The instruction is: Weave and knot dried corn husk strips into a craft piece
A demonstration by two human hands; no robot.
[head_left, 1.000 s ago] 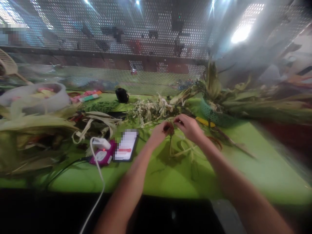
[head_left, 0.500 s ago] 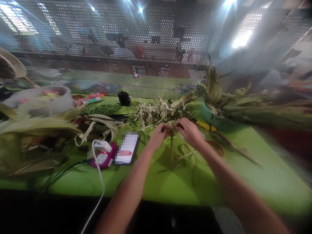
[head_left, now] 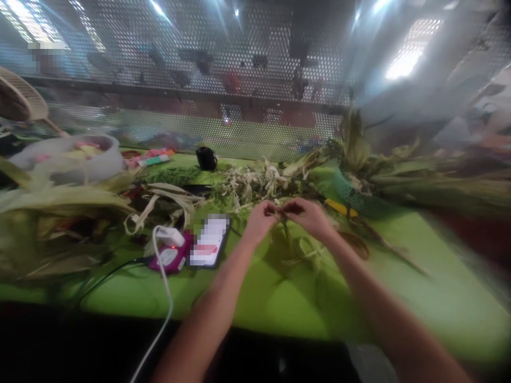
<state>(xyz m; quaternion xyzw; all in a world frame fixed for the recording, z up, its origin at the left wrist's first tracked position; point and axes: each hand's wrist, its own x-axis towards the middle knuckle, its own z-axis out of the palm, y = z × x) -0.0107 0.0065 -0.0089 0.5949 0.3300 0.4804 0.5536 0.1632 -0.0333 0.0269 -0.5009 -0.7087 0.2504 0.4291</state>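
Note:
Over the green table [head_left: 287, 298] my left hand [head_left: 261, 221] and my right hand [head_left: 307, 215] meet with fingertips pinched together. Between them is a thin greenish-brown plant strip [head_left: 286, 230] that hangs down from the fingertips; its upper part is hidden by my fingers. Just beyond the hands lies a heap of pale dried leaf pieces [head_left: 247, 186]. Below my right hand, loose green strips [head_left: 311, 250] curl on the table. A phone [head_left: 209, 242] with a lit screen rests left of my left hand.
A magenta power adapter [head_left: 171, 258] with a white plug and cable sits at the left. Large dry husks [head_left: 59, 213] cover the left side. At the back stand a black cup [head_left: 206, 158] and a white basin [head_left: 101, 159]. Right of my hands are a yellow tool [head_left: 341, 207] and a teal basket [head_left: 347, 191].
My right hand has moved in slightly to the left, so the fingertips of both hands are closer together at the strip. The view has shifted a little.

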